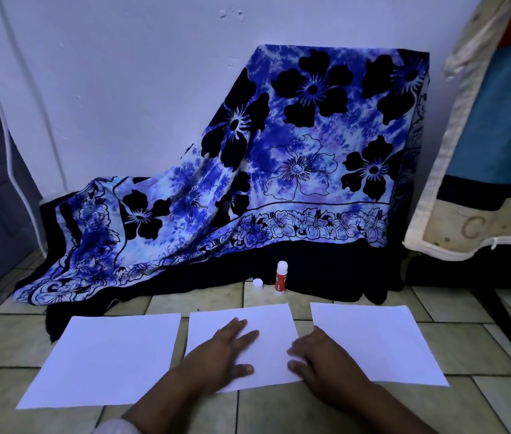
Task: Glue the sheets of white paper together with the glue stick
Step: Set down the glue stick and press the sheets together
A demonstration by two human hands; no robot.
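Head view: three white sheets on the tiled floor in a row — left sheet, middle sheet, right sheet, narrow gaps between them, none overlapping. Left hand lies flat on the middle sheet, fingers spread, palm down, gripping nothing. Right hand rests at the middle sheet's right edge, over the gap to the right sheet; fingers curled loosely, tips on the paper, holding nothing that I can see. Whether it pinches the edge — cannot tell.

Glue stick stands upright beyond the sheets, near the hem of the floral cloth, uncapped, white glue tip exposed. Its cap sits just beside it to the left, apart from it. Both well clear of my hands.

Step, as I judge it: pressing or squaring up the middle sheet; no sheets visibly joined yet, so early in the task. Can't tell if glue is on any paper.

Next move calls for one hand to reach forward past the middle sheet for the stick, the other pinning the paper so it won't slide on the tile.
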